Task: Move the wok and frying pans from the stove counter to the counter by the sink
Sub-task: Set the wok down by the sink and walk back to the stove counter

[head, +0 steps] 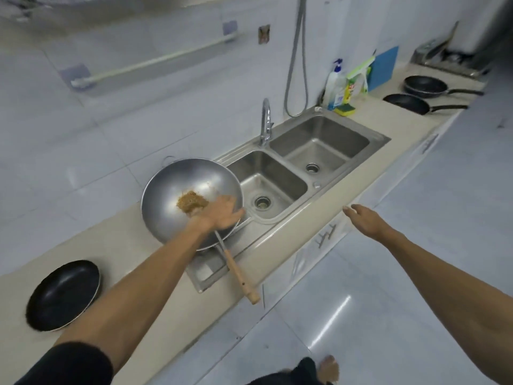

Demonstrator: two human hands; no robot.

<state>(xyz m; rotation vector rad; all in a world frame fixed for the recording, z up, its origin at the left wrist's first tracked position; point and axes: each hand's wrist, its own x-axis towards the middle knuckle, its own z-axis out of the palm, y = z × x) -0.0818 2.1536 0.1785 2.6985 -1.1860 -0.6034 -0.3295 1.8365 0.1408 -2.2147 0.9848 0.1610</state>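
A steel wok [172, 195] with a brown clump inside sits on the beige counter [125, 245], just left of the double sink [383, 138]. Its wooden handle [238, 273] sticks out past the counter's front edge. My left hand [222, 213] lies flat over the wok's near rim above the handle's base, fingers spread, gripping nothing. My right hand [363, 218] hovers open in the air beyond the counter's front edge, right of the sink. One black frying pan [63, 295] rests on the counter at lower left. Two more black frying pans [424, 86] [408, 104] lie far right by the stove [444, 59].
A faucet [266, 120] stands behind the sink, with a hose hanging on the tiled wall. Detergent bottles [336, 87] and a yellow-green sponge [345, 109] stand at the sink's far right corner. White cabinets run under the counter, and glossy floor lies to the right.
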